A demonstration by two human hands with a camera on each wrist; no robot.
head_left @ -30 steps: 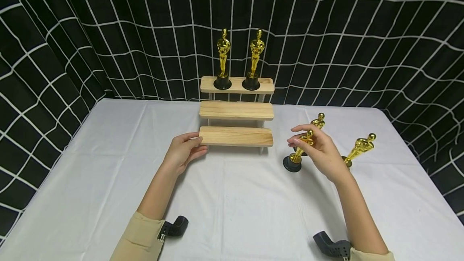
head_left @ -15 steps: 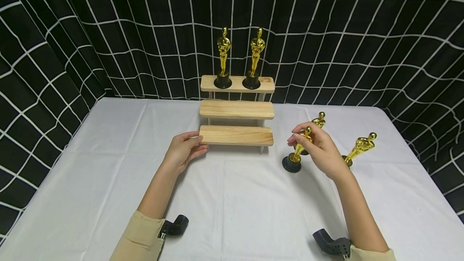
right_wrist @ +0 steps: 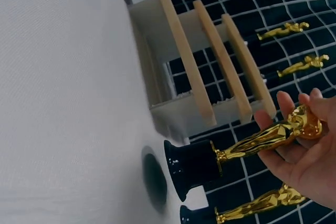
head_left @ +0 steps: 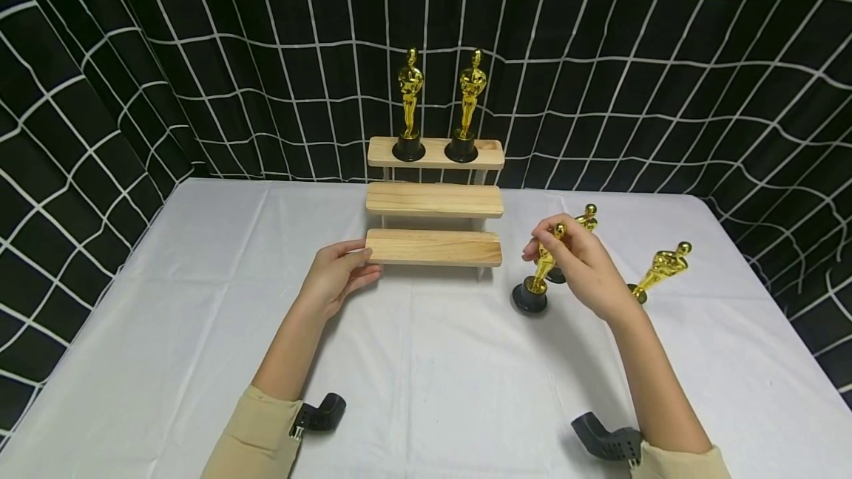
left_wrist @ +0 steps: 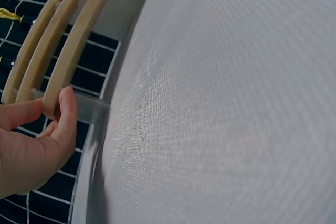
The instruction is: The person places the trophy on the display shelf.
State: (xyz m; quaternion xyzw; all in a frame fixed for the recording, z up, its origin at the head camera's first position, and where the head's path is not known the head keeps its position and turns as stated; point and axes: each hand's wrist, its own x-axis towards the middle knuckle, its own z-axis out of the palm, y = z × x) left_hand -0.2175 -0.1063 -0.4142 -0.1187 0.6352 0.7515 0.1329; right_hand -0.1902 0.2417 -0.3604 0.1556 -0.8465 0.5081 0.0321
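Observation:
My left hand (head_left: 336, 279) pinches the left end of the bottom board (head_left: 433, 248) of a three-step wooden display stand (left_wrist: 68, 51), thumb on top and fingers below. My right hand (head_left: 586, 268) holds a gold statuette trophy (right_wrist: 257, 142) by its upper body. Its round black base (right_wrist: 191, 163) hangs just above the white cloth, with a dark shadow beneath. Behind that hand stands a second trophy (head_left: 589, 219), partly covered. A third trophy (head_left: 665, 265) slants rightward in the head view, its base partly hidden by my right hand.
Two more gold trophies, a left one (head_left: 410, 94) and a right one (head_left: 471, 94), stand upright on the top board (head_left: 435, 154). The middle board (head_left: 433, 200) sits below them. A black curtain with white grid lines (head_left: 266, 65) hangs behind the white-covered table (head_left: 233, 257).
My right hand has shifted slightly left and up with the trophy, whose base has moved left. The left hand keeps its grip on the bottom board.

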